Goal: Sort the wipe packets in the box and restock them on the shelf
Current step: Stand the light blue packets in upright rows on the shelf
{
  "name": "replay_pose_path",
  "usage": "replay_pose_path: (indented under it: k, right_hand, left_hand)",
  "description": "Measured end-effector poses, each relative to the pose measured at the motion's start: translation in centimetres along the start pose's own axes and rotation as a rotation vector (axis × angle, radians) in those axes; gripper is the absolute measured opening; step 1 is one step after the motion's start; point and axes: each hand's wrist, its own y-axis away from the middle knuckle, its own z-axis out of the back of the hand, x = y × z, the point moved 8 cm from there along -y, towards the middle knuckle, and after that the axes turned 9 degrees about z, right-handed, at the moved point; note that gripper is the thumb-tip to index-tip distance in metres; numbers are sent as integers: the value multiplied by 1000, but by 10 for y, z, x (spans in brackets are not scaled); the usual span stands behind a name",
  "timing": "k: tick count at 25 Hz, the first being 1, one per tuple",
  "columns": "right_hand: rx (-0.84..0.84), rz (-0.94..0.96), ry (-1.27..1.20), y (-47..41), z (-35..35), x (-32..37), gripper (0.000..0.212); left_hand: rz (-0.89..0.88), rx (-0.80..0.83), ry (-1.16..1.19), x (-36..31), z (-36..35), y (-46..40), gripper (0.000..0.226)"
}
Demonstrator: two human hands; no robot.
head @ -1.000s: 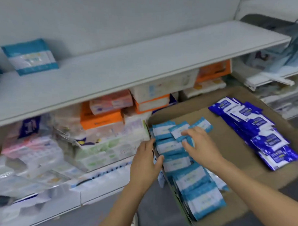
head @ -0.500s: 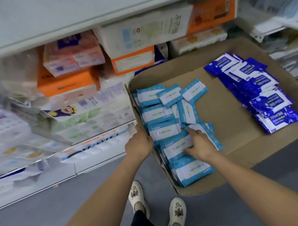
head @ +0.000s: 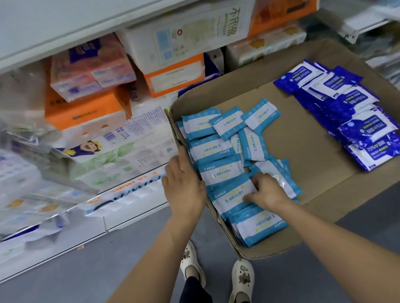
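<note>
1. Grey floor [head: 63, 280] under a cardboard box [head: 320, 192], white shelf [head: 42, 25] left of it.
2. Light-blue wipe packets [head: 214, 148] along box's left side; dark-blue packets [head: 361, 127] at right, marked "75%".
3. Left hand [head: 184, 186] spread flat against box's left wall.
4. Right hand [head: 267, 189] curled, fingers pressing light-blue packets.

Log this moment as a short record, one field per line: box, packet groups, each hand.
box: open cardboard box, beside stocked shelves
light blue packets: overlapping pile along the box's left side
dark blue packets: overlapping row on its right side
left hand: on the box's left wall
right hand: fingers curled, on the light blue pile
sorting: colours lie apart
</note>
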Motion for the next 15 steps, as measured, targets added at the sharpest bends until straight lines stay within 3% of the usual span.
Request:
replay_pose_path:
  k: [2,4,7,8,11,15]
  right_hand:
    - [22,1,-67,-1,-3,-5,36]
    - [28,11,-156,-2,-5,-9,29]
    - [-16,45,-239,-4,5,-11,23]
    - [-18,51,-228,-3,9,-14,25]
    - [46,72,-104,3,18,-19,27]
    - [189,156,15,16,19,-21,23]
  left_hand:
    - [-331,-154,-146,-33,-1,13,72]
    - [-517,82,-294,-60,-29,22,60]
    - [-327,614,-417,-61,-79,19,62]
    - [-324,648,-449,-64,-87,19,61]
    - [-456,552,-502,-69,-93,20,53]
    - [-348,622,-383,-54,-97,13,51]
